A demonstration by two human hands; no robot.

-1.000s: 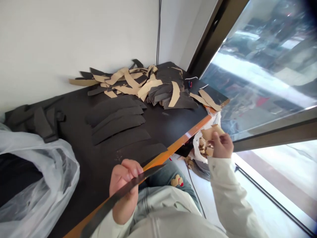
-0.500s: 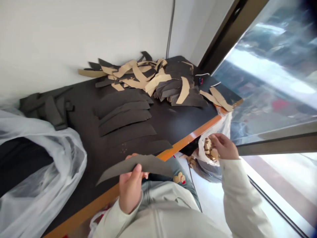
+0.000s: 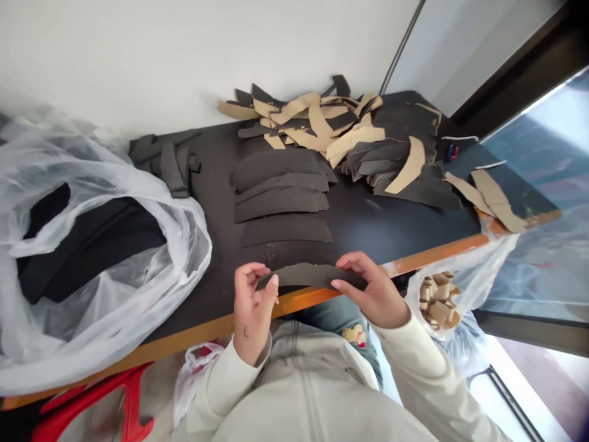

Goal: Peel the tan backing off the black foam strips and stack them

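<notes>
A curved dark strip (image 3: 301,275) spans the gap between my two hands at the table's front edge. My left hand (image 3: 254,307) pinches its left end between thumb and fingers. At the other end, my right hand (image 3: 372,288) has its thumb and fingers closed on the strip. Just beyond lie flat dark strips (image 3: 288,230) in an overlapping row on the dark table (image 3: 368,230). Behind them is a loose heap of tan and black strips (image 3: 317,120), with a stack of dark pieces (image 3: 377,161) to its right.
A large clear plastic bag (image 3: 184,245) with black material (image 3: 101,239) covers the table's left side. Folded dark pieces (image 3: 173,166) lie behind it. A bag of tan scraps (image 3: 439,301) hangs at the right edge. Red object (image 3: 131,399) below the table, lower left.
My right hand has moved from the scrap bag to the strip's right end. The strip is now more level, held at both ends. The view has turned left.
</notes>
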